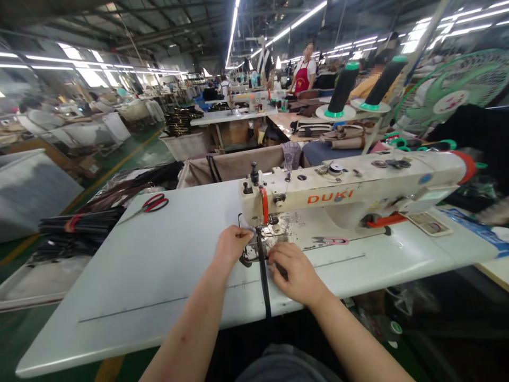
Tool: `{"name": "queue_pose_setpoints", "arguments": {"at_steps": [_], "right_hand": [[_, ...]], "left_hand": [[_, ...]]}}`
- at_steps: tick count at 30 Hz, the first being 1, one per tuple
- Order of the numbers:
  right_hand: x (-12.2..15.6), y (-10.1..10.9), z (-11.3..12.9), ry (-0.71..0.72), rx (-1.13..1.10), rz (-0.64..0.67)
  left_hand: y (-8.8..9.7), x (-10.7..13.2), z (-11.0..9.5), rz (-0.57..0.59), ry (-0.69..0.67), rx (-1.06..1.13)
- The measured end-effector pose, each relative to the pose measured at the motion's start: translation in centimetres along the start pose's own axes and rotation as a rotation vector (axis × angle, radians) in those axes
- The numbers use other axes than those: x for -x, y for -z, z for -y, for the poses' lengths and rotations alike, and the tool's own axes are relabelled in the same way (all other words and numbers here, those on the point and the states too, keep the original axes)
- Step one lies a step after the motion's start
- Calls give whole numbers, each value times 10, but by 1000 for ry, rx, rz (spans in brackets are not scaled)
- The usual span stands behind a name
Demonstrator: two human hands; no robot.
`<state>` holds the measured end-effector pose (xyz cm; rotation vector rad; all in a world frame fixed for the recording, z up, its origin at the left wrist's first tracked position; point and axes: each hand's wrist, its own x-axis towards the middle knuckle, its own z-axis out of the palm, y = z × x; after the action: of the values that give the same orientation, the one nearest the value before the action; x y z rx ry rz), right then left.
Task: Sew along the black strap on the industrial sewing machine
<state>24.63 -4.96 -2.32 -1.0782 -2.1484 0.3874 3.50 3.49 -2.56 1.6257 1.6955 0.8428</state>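
Observation:
A narrow black strap [264, 281] runs from the table's front edge up under the presser foot of a white sewing machine [330, 185] marked DUKI. To the left of the needle area, my left hand [229, 246] is closed in a pinch; what its fingertips hold is too small to make out. My right hand [294, 271] lies right of the strap, fingers curled and fingertips gripping its edge close to the needle plate. Pink-handled thread snips [331, 241] rest on the machine bed. Red-and-black scissors [149, 206] lie at the table's back left.
The white table [159, 265] has a ruler line along its front. Bundles of black strips [79, 228] are stacked to its left. Behind the machine stand two black thread cones [342, 87] and a green fan [453, 95]. A person in a red apron [304, 74] stands farther back.

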Motion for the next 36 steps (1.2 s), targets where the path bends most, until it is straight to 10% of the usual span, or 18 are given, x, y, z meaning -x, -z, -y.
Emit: {"name": "queue_pose_setpoints", "arguments": {"at_steps": [36], "right_hand": [[-8,-1,-6,-23,-68,55]], "left_hand": [[-19,2,5,-141,-156,-80]]}}
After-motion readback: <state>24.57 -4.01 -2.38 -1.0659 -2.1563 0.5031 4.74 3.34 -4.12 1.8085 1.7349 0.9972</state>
